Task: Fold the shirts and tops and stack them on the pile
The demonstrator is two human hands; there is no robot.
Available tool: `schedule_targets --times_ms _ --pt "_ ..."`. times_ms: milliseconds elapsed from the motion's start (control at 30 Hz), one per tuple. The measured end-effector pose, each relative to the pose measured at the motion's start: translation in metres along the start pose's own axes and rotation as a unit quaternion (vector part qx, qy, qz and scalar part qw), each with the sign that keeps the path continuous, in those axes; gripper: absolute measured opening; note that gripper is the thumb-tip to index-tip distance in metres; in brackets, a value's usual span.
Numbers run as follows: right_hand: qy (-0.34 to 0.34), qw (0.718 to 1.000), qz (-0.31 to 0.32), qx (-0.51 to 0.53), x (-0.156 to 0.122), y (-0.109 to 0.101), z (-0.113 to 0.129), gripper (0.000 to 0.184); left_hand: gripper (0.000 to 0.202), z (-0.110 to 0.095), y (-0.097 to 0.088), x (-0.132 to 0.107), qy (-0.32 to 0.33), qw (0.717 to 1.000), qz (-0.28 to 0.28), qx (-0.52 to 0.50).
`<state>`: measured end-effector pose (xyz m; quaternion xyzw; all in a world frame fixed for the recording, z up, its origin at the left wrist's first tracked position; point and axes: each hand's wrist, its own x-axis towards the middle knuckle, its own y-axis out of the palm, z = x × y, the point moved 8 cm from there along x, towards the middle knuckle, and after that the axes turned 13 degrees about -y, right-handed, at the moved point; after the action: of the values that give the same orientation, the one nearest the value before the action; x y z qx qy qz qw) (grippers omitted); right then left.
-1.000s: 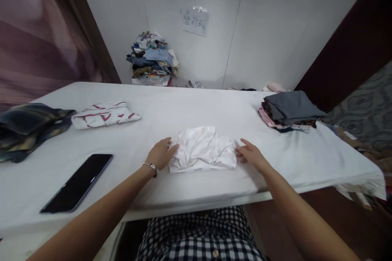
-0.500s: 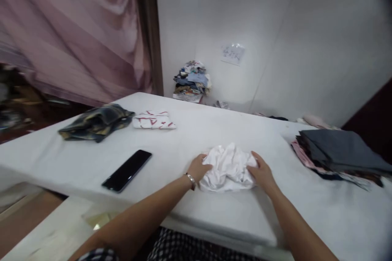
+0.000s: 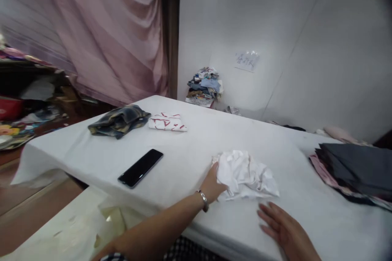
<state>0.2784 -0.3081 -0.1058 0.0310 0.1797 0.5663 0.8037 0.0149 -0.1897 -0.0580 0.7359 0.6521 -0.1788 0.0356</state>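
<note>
A crumpled white garment (image 3: 245, 175) lies in a loose heap near the front edge of the white-covered table. My left hand (image 3: 213, 183), with a silver bracelet at the wrist, is closed on the heap's left side; its fingertips are partly hidden by the cloth. Apart from the garment, just in front and to its right, my right hand (image 3: 280, 222) hovers over the table with its fingers stretched out and nothing in them. What kind of garment it is cannot be made out.
A black phone (image 3: 141, 168) lies left of my left hand. Behind it sit a dark plaid cloth (image 3: 121, 120) and a folded white-and-red cloth (image 3: 168, 122). A stack of folded clothes (image 3: 358, 169) stands at right. A clothes pile (image 3: 206, 85) is beyond the table by the wall.
My right hand has let go of the white garment and drawn back toward me, its fingers straightening. My left hand stays on the garment. The view has swung a little to the left.
</note>
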Motion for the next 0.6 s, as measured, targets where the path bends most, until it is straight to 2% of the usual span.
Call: schedule_targets --times_ms 133,233,300,433,533,600 --pt "0.065 0.991 0.042 0.113 -0.024 0.05 0.005 0.038 0.093 -0.004 0.018 0.002 -0.035 0.99 0.034 -0.134" --pt "0.079 0.981 0.071 0.165 -0.023 0.076 0.011 0.028 0.093 -0.013 0.024 -0.001 -0.065 0.966 0.069 -0.241" --pt "0.074 0.971 0.094 0.205 -0.016 0.092 0.014 0.028 0.094 -0.02 0.024 -0.005 -0.087 0.957 0.083 -0.262" --pt "0.044 0.956 0.095 0.276 0.011 0.116 0.017 0.039 0.094 -0.023 0.019 -0.01 -0.106 0.969 0.079 -0.21" --pt "0.015 0.959 0.065 0.276 0.037 0.125 0.013 0.041 0.088 -0.025 0.015 -0.01 -0.043 0.993 0.056 -0.094" --pt "-0.039 0.97 0.049 0.236 0.052 0.124 0.015 0.033 0.085 -0.028 0.012 -0.01 -0.004 0.999 0.045 -0.009"
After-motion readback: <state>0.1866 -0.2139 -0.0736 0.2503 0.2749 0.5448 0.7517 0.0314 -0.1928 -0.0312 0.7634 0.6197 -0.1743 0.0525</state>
